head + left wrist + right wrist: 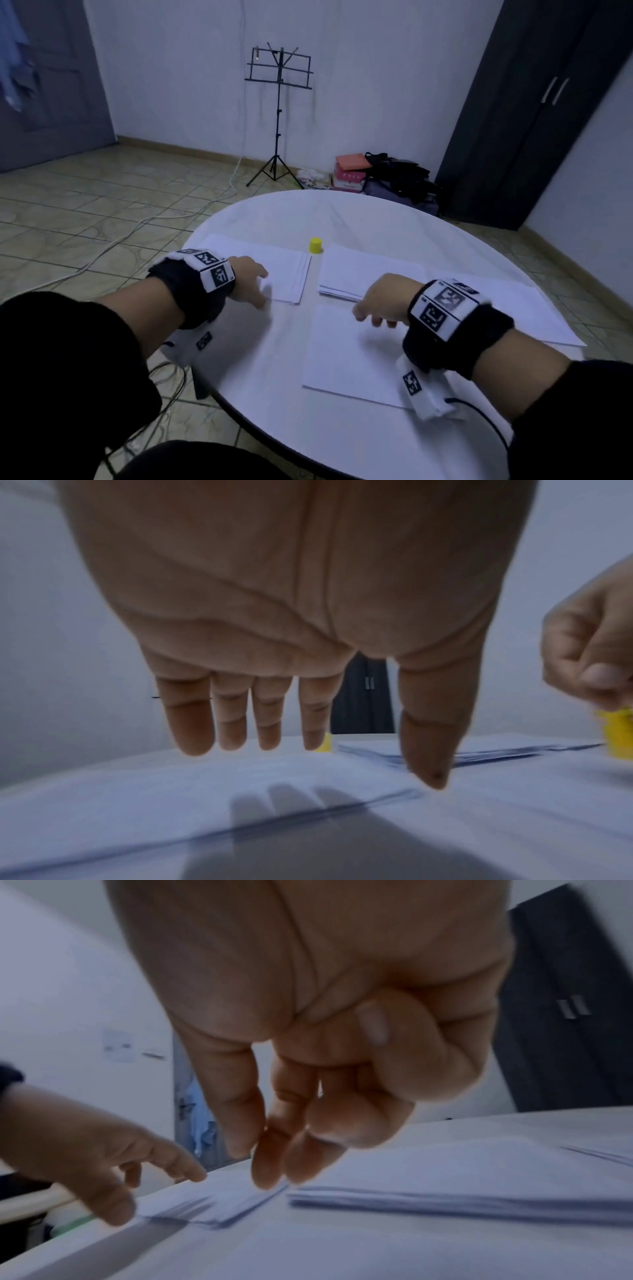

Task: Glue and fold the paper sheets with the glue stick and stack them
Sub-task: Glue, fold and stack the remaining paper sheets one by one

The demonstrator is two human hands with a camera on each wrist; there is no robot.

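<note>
On the round white table [342,442] my left hand [250,284] [270,718] hovers with straight fingers over the near edge of a stack of folded paper [284,274] [171,791]. My right hand [380,301] [308,1096] has curled fingers above a single flat sheet [352,356], just in front of a second stack [356,274] [462,1191]. In the left wrist view a yellow glue stick [616,734] shows under that hand's fingers; the other views hide it. The yellow cap [315,245] stands between the two stacks.
More flat sheets [513,308] lie at the table's right side. On the floor beyond the table are a music stand [279,102], boxes and a dark bag [352,171] and cables. A dark wardrobe [531,120] fills the right.
</note>
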